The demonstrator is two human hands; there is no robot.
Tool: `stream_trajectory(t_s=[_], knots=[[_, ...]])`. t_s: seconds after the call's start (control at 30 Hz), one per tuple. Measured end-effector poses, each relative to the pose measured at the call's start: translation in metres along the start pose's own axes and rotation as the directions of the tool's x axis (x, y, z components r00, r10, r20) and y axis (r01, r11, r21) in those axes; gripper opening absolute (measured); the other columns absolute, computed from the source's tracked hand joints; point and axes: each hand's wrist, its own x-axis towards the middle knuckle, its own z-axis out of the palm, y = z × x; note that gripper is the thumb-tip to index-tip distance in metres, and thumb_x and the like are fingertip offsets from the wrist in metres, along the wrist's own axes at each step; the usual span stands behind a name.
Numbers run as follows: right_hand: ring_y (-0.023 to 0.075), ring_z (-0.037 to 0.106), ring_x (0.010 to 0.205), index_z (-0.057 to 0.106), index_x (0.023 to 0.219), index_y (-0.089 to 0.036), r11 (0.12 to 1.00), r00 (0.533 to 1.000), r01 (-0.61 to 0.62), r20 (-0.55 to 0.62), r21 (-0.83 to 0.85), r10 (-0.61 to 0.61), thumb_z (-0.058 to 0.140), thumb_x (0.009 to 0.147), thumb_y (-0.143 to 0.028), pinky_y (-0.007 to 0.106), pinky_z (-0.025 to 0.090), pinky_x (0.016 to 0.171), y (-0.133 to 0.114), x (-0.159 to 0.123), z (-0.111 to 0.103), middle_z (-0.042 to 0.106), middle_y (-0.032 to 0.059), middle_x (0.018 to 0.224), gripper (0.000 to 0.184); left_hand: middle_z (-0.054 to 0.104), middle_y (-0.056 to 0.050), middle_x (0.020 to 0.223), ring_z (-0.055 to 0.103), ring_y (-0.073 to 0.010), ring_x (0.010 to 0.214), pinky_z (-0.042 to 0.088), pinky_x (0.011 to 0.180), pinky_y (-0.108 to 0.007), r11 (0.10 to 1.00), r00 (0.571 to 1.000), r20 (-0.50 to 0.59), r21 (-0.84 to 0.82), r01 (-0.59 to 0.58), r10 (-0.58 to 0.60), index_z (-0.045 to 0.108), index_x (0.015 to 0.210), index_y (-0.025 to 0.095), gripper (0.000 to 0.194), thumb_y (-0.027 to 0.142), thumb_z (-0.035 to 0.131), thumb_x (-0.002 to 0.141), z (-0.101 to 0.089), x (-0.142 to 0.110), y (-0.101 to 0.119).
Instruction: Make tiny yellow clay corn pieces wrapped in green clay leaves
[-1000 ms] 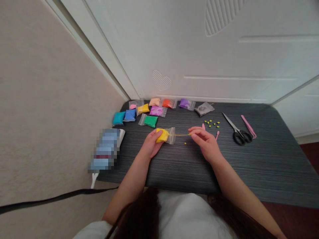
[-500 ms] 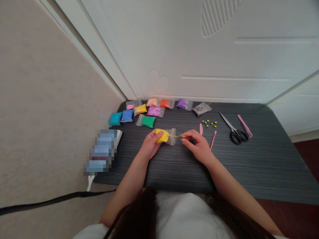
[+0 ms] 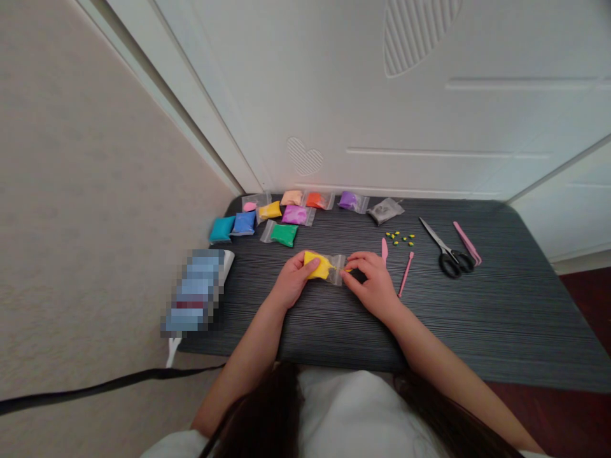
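My left hand [image 3: 292, 280] grips a small clear zip bag of yellow modelling clay [image 3: 317, 266], thumb on top, its open end turned to the right. At that end my right hand [image 3: 372, 280] pinches a bit of yellow clay [image 3: 348, 270] between thumb and fingertips, close to the bag's mouth. To the right of this hand lie a pink plastic knife [image 3: 384, 250], partly hidden by the fingers, and a thin pink modelling tool [image 3: 406, 274]. Several tiny yellow-and-green clay pieces [image 3: 400, 238] lie beyond them.
Bags of coloured clay, among them a green one [image 3: 284, 235] and a purple one [image 3: 349, 201], line the dark table's [image 3: 506, 312] back left. Black-handled scissors [image 3: 449, 254] and pink tweezers [image 3: 468, 243] lie right. A blurred-out phone-like device [image 3: 198, 289] stands at the left edge.
The thin yellow strand stretched between bag and right fingers has shortened or gone. My left hand with the bag has shifted right, and my right hand slightly left, closing the gap.
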Motion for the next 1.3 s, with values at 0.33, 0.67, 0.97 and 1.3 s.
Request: stream_trajectory(t_s=[0.33,0.67,0.97,1.3], knots=[[0.0153,0.055,0.082,0.060,0.076,-0.022,0.848,0.975,-0.204,0.027,0.489,0.219,0.057,0.076,-0.028,0.032,0.042,0.079,0.004,0.006,-0.014,0.060,0.0019,0.083,0.007,0.062,-0.001,0.075,0.056,-0.0077,0.068,0.043,0.067,-0.018,0.987,0.998,-0.063,-0.160,-0.002,-0.008,0.060,0.080,0.013,0.013,0.021,0.063,0.071,-0.004,0.002,-0.001],[0.0131,0.057,0.072,0.066,0.078,-0.023,0.355,0.890,-0.367,0.213,0.860,0.403,0.060,0.074,-0.033,0.032,0.047,0.075,0.006,0.010,-0.017,0.063,0.0011,0.079,0.013,0.063,-0.004,0.084,0.058,-0.0111,0.076,0.048,0.070,-0.022,0.955,0.992,-0.123,-0.295,-0.009,-0.028,0.059,0.084,0.012,0.016,0.021,0.062,0.072,-0.010,0.006,0.003],[0.0133,0.057,0.074,0.066,0.078,-0.023,0.356,0.878,-0.412,0.260,0.839,0.403,0.064,0.070,-0.032,0.033,0.047,0.078,0.007,0.009,-0.019,0.064,0.0011,0.080,0.012,0.063,-0.003,0.082,0.059,-0.0105,0.075,0.048,0.070,-0.022,0.950,0.991,-0.129,-0.312,-0.008,-0.034,0.059,0.083,0.012,0.013,0.019,0.061,0.072,-0.008,0.005,0.004],[0.0109,0.054,0.071,0.059,0.070,-0.021,0.349,0.890,-0.401,0.270,0.847,0.367,0.065,0.068,-0.031,0.030,0.045,0.074,0.009,0.011,-0.020,0.058,-0.0004,0.081,0.011,0.064,-0.003,0.081,0.059,-0.0102,0.074,0.048,0.070,-0.022,0.950,0.990,-0.136,-0.311,-0.019,-0.025,0.060,0.082,0.012,0.012,0.019,0.062,0.072,-0.008,0.007,0.003]])
